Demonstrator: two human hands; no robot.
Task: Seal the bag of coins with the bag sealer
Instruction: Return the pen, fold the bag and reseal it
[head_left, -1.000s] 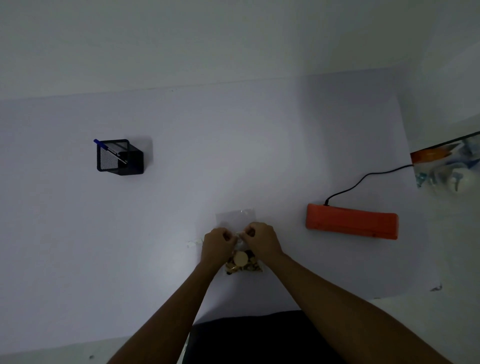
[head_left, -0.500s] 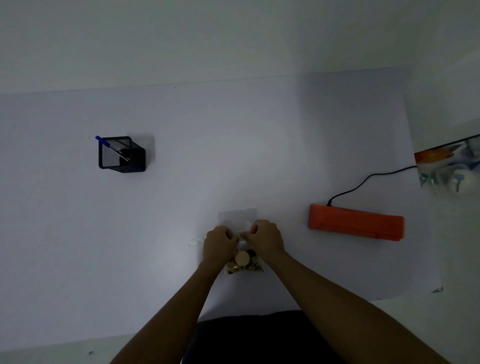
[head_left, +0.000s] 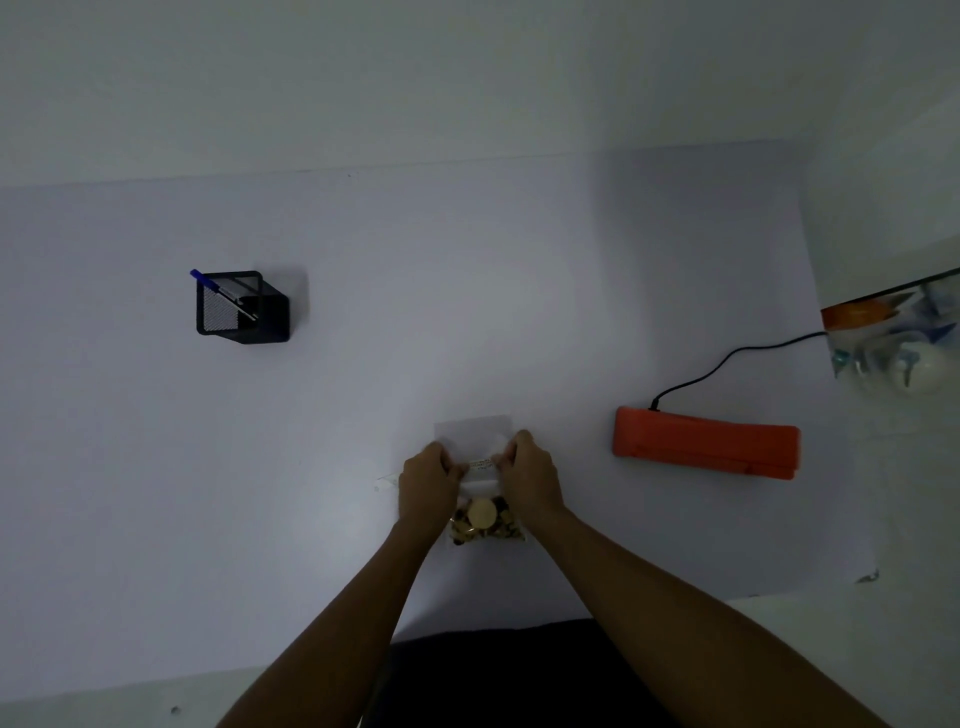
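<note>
Head cam: both hands (head_left: 480, 480) pinch coin bag (head_left: 475, 441) flat.

Over the last 1 second the left hand (head_left: 427, 480) and right hand (head_left: 527, 475) have drawn slightly apart along the bag (head_left: 480, 467).

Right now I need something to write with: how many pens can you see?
1: a blue pen leaning in the black mesh holder at far left. More may be hidden inside.
</note>
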